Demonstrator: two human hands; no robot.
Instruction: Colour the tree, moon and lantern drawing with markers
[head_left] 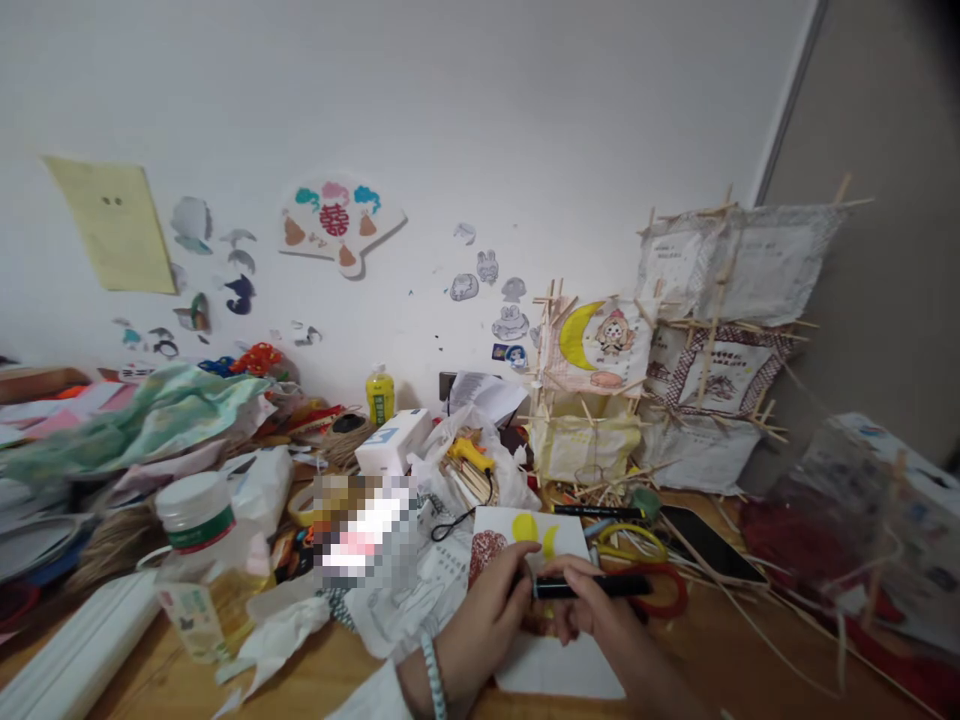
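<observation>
A thick black marker pen [592,586] lies level between my two hands. My right hand [600,615] grips its barrel, the thumb along the near side and the fingers curled beneath. My left hand [495,590], with a beaded bracelet on the wrist, is closed at the pen's left end; its fingertips partly hide that end. Under both hands lies a white sheet of paper [559,680] with yellow shapes and a dark red patterned patch near its top. The hands cover the middle of the sheet.
A second black marker [600,511] lies behind the sheet. To the right are yellow-handled scissors [637,538], a red ring-shaped handle [667,592] and a phone [712,545]. A plastic bottle [202,580] and crumpled paper [281,635] stand left. Stick-framed paper panels [600,350] rise behind.
</observation>
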